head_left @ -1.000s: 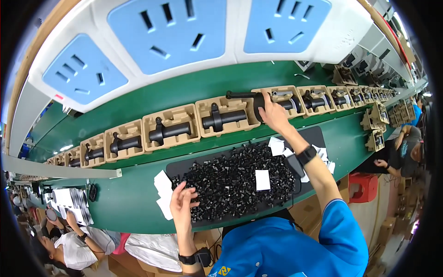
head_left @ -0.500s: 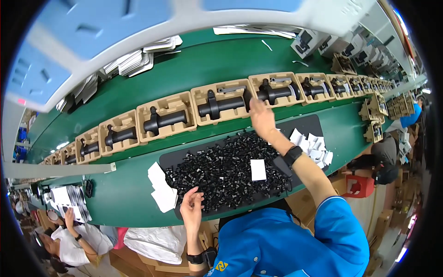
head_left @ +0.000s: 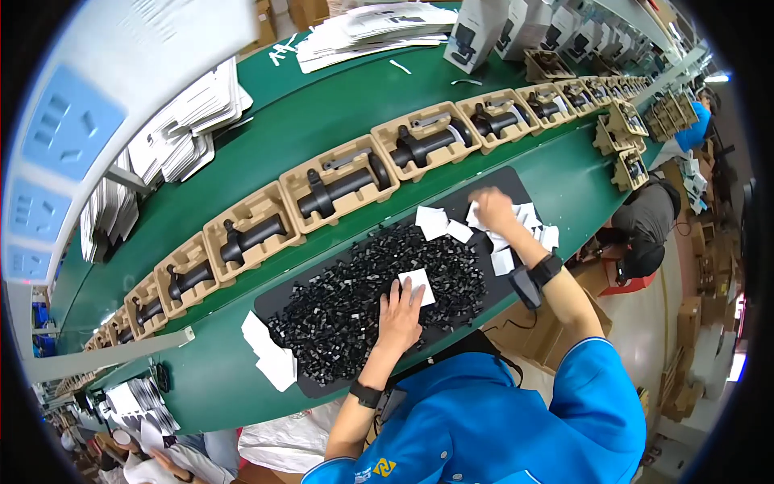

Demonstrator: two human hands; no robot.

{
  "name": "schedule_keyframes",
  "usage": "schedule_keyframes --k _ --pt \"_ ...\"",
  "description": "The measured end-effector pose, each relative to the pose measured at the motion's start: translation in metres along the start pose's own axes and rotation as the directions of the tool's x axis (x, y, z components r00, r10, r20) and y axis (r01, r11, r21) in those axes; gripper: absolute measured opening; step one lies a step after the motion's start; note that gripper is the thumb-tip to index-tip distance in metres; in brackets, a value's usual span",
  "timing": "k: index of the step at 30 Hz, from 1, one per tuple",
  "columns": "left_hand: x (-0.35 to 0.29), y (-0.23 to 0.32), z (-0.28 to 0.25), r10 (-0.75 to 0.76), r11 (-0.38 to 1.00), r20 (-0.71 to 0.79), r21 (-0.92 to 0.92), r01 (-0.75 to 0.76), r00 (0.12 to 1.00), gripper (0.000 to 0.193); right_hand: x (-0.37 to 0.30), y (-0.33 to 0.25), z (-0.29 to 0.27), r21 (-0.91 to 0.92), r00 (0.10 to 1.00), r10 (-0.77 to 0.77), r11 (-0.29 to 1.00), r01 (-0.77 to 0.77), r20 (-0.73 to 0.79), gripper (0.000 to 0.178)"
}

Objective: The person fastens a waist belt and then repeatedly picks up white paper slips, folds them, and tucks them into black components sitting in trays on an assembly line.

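My left hand [head_left: 398, 319] lies over a heap of small black parts [head_left: 347, 302], fingers stretched out. Its fingertips reach the lower edge of a small white card [head_left: 418, 287] on the heap. My right hand [head_left: 493, 210] is over the loose white cards [head_left: 528, 222] at the right end of the dark mat [head_left: 516, 187]. Motion blurs its fingers, so any card in them cannot be made out. Beyond the mat, a row of brown moulded trays [head_left: 284, 179] holds black tubular devices [head_left: 339, 192]. Two more cards [head_left: 432, 223] lie left of my right hand.
White cards [head_left: 276, 367] lie at the mat's left end. Flat white cartons [head_left: 189, 121] are stacked beyond the trays, and upright printed boxes [head_left: 476, 36] stand far right. Stacked trays [head_left: 621, 133] sit on the right edge. A metal bar [head_left: 113, 355] crosses at left. Other people are on both sides.
My right hand has come back from a tray to the white cards. My left hand has moved right and forward from the heap's near edge to the single card. The view has turned.
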State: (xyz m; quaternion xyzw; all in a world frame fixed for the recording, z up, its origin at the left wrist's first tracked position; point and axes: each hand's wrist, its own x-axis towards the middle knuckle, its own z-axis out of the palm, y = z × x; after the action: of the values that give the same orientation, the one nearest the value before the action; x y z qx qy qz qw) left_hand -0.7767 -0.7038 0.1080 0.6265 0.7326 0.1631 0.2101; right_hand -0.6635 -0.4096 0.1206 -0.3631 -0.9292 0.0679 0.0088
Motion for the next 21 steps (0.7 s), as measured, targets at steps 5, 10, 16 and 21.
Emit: schedule_keyframes --k 5,10,16,21 --pt "0.012 0.006 0.018 -0.078 0.992 -0.051 0.099 0.083 0.996 0.069 -0.03 -0.008 0.034 0.141 0.994 -0.071 0.988 0.059 0.086 0.037" --pt "0.013 0.009 0.018 -0.111 0.987 -0.055 0.109 0.117 0.992 0.065 -0.006 -0.045 0.062 0.331 0.989 -0.15 0.932 0.148 -0.021 0.072" --pt "0.023 0.023 0.01 -0.195 0.972 -0.111 0.114 0.207 0.975 0.062 0.022 -0.053 0.07 0.232 0.986 -0.13 0.967 0.102 0.107 0.069" --pt "0.024 0.025 0.008 -0.237 0.967 -0.102 0.072 0.245 0.966 0.05 0.014 -0.021 0.071 0.412 0.982 -0.182 0.893 0.183 -0.042 0.047"
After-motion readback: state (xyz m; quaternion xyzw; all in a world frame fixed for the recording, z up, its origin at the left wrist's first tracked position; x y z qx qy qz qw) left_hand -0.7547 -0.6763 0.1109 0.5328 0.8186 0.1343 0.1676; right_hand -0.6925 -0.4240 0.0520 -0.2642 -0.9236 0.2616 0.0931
